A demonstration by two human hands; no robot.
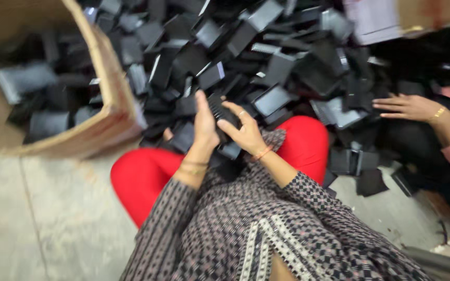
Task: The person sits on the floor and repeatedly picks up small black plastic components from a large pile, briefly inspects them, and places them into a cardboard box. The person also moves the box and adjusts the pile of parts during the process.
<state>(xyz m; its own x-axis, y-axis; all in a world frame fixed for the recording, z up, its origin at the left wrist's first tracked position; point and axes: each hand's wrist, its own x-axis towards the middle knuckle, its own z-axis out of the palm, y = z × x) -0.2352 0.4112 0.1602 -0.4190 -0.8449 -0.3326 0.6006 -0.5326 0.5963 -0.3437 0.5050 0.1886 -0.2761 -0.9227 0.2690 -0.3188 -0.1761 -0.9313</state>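
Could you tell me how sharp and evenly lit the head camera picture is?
Head view: motion blur smears the cardboard box and the black parts pile; the left hand and right hand, both on a ribbed black part, are somewhat clearer; the light is soft, and pale glints show on some parts.

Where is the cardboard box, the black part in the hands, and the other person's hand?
Cardboard box [111,104], head view, on its near wall.
Black part [219,110], head view, on its ridged top.
Other person's hand [408,107], head view, on the back of the hand.
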